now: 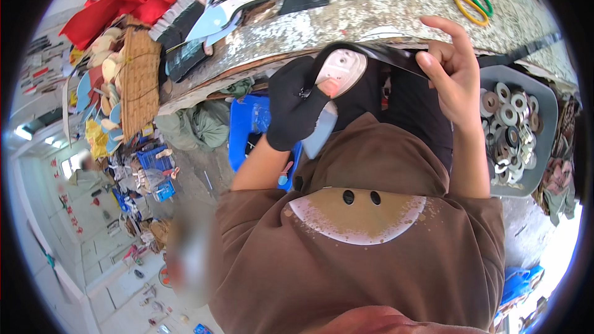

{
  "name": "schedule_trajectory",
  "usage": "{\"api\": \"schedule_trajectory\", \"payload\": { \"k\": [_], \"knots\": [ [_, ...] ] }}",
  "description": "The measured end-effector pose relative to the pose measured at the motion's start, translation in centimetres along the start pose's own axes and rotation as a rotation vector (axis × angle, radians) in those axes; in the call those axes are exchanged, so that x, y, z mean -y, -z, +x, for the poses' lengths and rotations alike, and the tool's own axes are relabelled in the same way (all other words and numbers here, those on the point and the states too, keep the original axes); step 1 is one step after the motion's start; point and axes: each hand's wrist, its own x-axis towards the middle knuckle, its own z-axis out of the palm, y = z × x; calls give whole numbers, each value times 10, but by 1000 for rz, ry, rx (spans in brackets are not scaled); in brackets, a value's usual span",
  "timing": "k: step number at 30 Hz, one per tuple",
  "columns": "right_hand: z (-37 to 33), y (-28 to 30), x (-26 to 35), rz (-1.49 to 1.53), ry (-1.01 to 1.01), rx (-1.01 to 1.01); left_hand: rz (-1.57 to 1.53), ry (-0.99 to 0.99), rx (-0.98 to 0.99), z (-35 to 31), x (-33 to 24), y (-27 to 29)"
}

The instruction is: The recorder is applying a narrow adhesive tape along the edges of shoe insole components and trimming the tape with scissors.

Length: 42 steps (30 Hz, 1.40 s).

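Worn bench (371,9), left fingers (328,89) gripping one white sole (344,69), right fingers (433,69) holding one black strip (397,57)

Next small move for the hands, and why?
Probably bring the right hand toward the body, laying the black strip along the right edge of the pale sole piece: the strip curves over its rounded end but stands away on that side, while the gloved left hand grips the piece.

They wear a brown shirt (371,278) and one black glove (291,108)
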Motion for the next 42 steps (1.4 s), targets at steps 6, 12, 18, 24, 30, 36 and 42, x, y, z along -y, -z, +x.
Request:
{"api": "schedule_trajectory", "payload": {
  "k": [6, 12, 18, 24, 30, 36, 42],
  "knots": [
    [-3, -74, 8, -164, 212, -5, -465, 136, -462, -1, -11, -27],
    [17, -93, 12, -351, 287, -1, -560, 95, -571, 10, -13, -46],
    [13, -76, -13, -780, 461, 7, -720, 322, -374, 16, -9, -53],
    [-5, -62, -39, -847, 484, 21, -809, 420, -321, 16, -2, -57],
    [-19, -40, -41, -990, 447, 263, -677, 516, -268, 11, -3, -64],
    [-17, -22, -34, -925, 319, 282, -584, 272, -135, 6, -7, -73],
    [-10, -7, -27, -721, 302, 167, -294, 46, 213, 11, 18, -46]
  ]
}}
